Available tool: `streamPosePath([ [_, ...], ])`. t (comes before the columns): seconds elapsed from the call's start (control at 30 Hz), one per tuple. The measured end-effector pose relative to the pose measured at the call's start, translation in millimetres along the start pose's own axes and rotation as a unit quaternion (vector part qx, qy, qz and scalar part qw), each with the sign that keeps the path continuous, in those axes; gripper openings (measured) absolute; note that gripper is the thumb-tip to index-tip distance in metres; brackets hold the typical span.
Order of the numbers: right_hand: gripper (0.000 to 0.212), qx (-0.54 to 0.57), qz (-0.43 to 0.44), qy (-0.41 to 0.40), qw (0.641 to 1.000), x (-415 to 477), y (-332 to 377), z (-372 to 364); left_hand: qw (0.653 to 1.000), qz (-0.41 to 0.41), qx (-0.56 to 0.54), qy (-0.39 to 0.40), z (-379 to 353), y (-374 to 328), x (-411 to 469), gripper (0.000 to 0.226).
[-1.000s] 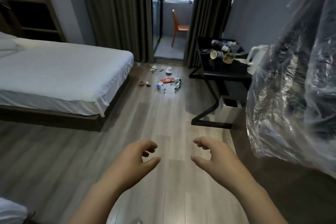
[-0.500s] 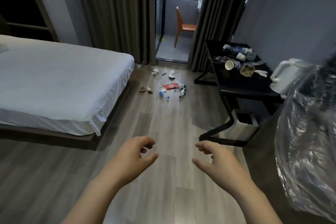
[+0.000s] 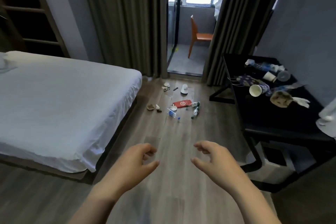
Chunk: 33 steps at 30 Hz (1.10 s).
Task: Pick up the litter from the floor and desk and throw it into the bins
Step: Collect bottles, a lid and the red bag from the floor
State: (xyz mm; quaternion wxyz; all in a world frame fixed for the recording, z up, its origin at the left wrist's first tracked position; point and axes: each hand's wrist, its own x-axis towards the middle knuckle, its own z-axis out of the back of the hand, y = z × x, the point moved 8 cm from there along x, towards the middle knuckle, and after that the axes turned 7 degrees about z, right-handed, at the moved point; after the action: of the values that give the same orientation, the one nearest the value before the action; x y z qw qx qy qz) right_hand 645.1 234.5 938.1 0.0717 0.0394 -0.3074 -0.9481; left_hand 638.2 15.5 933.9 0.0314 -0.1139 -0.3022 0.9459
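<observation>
With left hand (image 3: 134, 162) and right hand (image 3: 216, 162) loose and empty (fingers half-curled), step closer to the litter (image 3: 181, 104) far ahead, then crouch.

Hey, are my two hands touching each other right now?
Apart. The head view shows the left hand and right hand held out side by side, with a strip of wooden floor plainly visible between their thumbs.

Two hands (image 3: 131, 165) (image 3: 218, 163), one bed (image 3: 63, 105), one orange chair (image 3: 201, 36), one desk (image 3: 272, 120), one white bin (image 3: 272, 174)
</observation>
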Motion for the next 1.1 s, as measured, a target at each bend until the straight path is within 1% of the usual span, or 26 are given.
streamPosePath([
  [0.13, 0.045, -0.010, 0.012, 0.018, 1.000, 77.4, -14.1, 8.2, 1.000, 0.019, 0.014, 0.018, 3.8, 1.2, 69.0, 0.034],
  [0.3, 0.044, -0.008, 0.011, 0.028, 1.000, 169.2, -27.8, 1.5, 0.999, 0.029, 0.001, 0.025, 15.9, 19.6, 163.9, 0.036],
  [0.43, 0.044, 0.002, -0.017, 0.021, 1.000, 244.6, -36.2, -7.2, 0.999, 0.017, 0.004, 0.029, 36.6, 36.3, 245.1, 0.035],
  [0.53, 0.044, 0.005, -0.041, 0.038, 0.998, 297.5, -36.5, -14.4, 0.999, 0.009, 0.015, 0.046, 58.2, 47.0, 302.6, 0.036],
  [0.6, 0.044, 0.006, -0.056, 0.033, 0.998, 331.4, -36.6, -15.5, 0.998, 0.002, 0.028, 0.051, 71.4, 51.9, 341.6, 0.037],
  [0.73, 0.044, 0.011, -0.070, 0.030, 0.997, 388.0, -46.2, -17.2, 0.997, 0.000, 0.024, 0.072, 81.1, 53.6, 405.3, 0.038],
  [0.9, 0.042, 0.025, -0.085, 0.024, 0.996, 472.7, -80.6, -7.6, 0.996, 0.001, 0.021, 0.091, 77.5, 48.6, 497.1, 0.037],
  [1.1, 0.041, 0.044, -0.074, 0.025, 0.996, 591.7, -137.8, 15.7, 0.996, 0.025, 0.028, 0.078, 73.1, 35.4, 618.0, 0.039],
])
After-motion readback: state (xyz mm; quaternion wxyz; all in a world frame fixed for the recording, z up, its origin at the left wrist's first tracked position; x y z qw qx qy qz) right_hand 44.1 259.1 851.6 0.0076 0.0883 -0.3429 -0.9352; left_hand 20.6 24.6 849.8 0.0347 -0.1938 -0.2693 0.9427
